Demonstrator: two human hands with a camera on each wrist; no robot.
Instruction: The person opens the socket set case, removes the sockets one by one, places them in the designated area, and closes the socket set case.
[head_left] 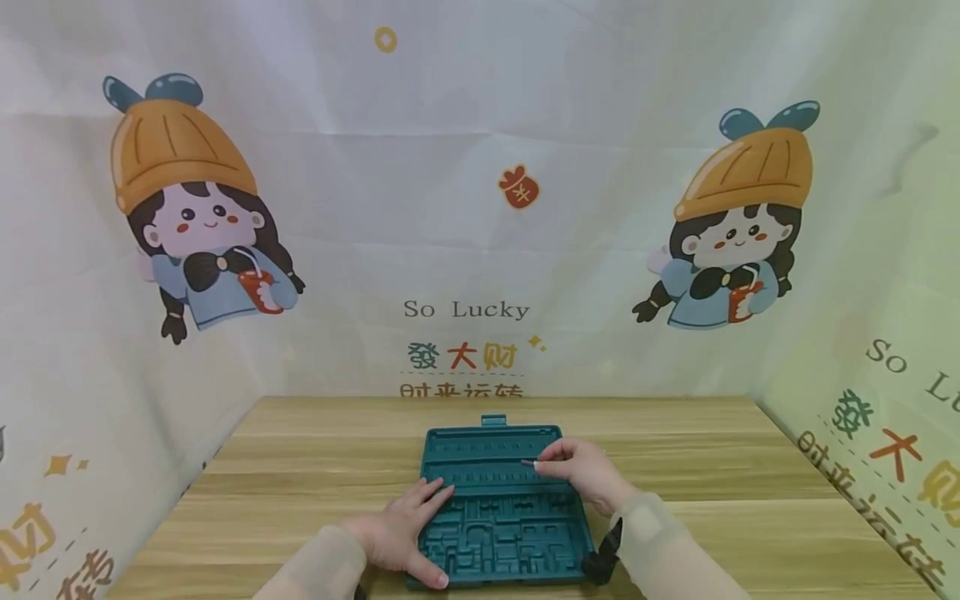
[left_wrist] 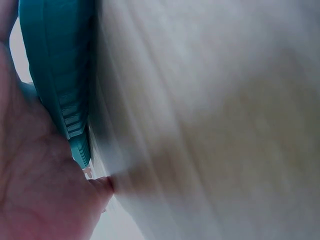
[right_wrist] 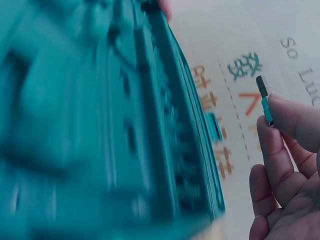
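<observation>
A teal plastic tool case [head_left: 498, 575] lies opened out on the table, its lid [head_left: 480, 469] folded back, with rows of small slots across it and moulded recesses in the base. My left hand [head_left: 393, 529] rests at the case's left edge, fingers spread and straight, thumb at the near corner. Over the right part of the lid, my right hand [head_left: 585, 473] pinches a small metal screwdriver bit [right_wrist: 265, 100] between thumb and index finger. The bit's dark end sticks out past the fingertips.
A wood-grain table [head_left: 300, 467] holds the case. Behind it hangs a pale printed cloth [head_left: 465, 250] with cartoon figures and lettering, which also covers both sides. The lid's latch tab [head_left: 493, 420] points toward the back. A black strap [head_left: 602, 560] hangs by the right wrist.
</observation>
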